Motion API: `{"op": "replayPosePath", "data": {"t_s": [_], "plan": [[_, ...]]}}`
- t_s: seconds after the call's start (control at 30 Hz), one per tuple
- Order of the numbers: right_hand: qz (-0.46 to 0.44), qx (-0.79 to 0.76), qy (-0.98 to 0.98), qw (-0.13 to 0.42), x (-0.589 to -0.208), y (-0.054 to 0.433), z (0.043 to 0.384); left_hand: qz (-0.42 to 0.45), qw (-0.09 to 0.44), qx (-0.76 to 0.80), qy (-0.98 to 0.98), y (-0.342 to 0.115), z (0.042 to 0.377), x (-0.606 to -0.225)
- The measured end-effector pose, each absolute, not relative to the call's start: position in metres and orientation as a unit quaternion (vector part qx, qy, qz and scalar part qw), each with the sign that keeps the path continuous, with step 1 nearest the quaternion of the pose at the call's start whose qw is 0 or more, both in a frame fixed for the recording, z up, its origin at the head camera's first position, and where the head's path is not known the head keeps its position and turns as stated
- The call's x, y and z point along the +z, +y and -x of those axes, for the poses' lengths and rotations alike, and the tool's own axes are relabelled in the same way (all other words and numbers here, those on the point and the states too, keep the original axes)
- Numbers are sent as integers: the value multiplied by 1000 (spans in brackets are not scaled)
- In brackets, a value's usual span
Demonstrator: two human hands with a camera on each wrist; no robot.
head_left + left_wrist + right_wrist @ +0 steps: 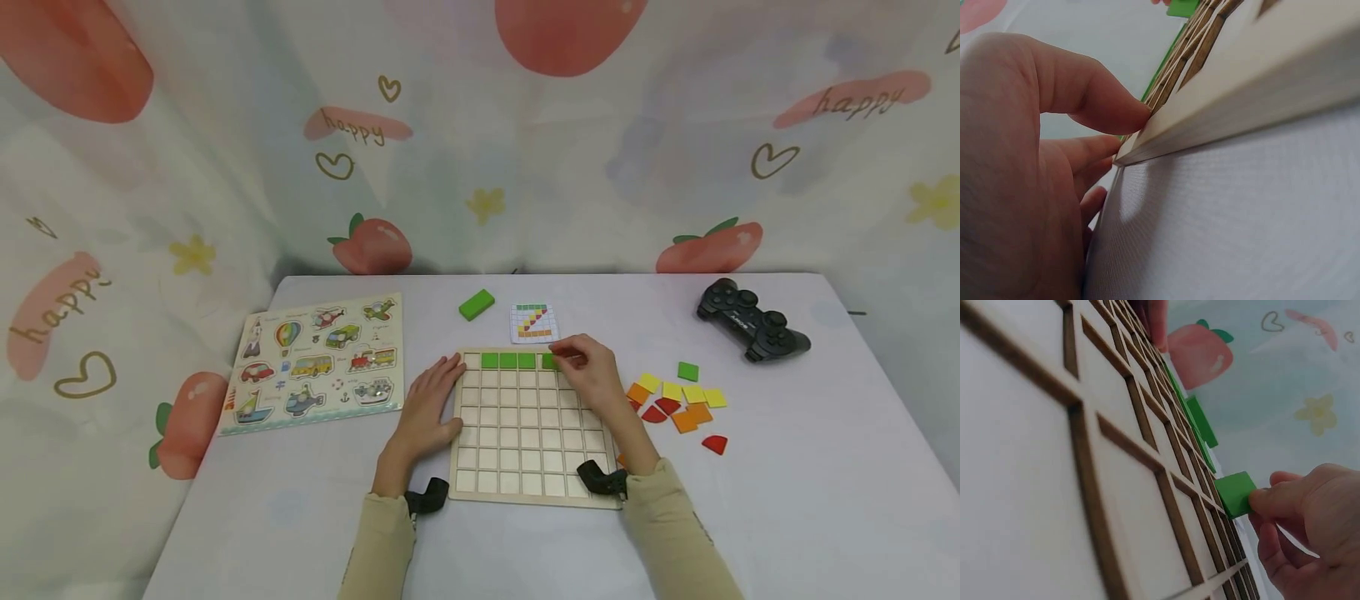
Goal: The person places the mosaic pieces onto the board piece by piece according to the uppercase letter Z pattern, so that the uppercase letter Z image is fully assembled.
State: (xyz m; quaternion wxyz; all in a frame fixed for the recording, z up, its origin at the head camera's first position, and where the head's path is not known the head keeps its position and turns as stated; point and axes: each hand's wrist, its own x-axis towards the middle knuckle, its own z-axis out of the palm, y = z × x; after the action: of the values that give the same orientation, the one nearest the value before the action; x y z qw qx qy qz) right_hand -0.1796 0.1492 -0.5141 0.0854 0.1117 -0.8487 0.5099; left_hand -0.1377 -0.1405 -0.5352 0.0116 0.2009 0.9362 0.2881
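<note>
Green tile [1235, 494], pale gridded board [509, 460], black controller [752, 320], beige sleeves [378, 546], white tablecloth [810, 500]

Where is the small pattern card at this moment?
In the head view, the pattern card lies just beyond the grid board, to the right of the green block.

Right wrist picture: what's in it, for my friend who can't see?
A right hand has a green tile in its grip near the edge of a wooden grid board. Beyond are a green block, part of the left hand, and fruit-printed cloth.
</note>
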Motion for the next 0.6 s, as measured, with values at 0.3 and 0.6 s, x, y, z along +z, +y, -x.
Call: {"op": "replayPosePath", "data": {"t_s": [0.3, 0.6], "plan": [[-116, 490, -860, 84, -521, 144, 180, -203, 2, 291, 935, -140, 137, -535], [-117, 446, -883, 85, -521, 144, 181, -206, -4, 297, 932, -140, 137, -533]]}}
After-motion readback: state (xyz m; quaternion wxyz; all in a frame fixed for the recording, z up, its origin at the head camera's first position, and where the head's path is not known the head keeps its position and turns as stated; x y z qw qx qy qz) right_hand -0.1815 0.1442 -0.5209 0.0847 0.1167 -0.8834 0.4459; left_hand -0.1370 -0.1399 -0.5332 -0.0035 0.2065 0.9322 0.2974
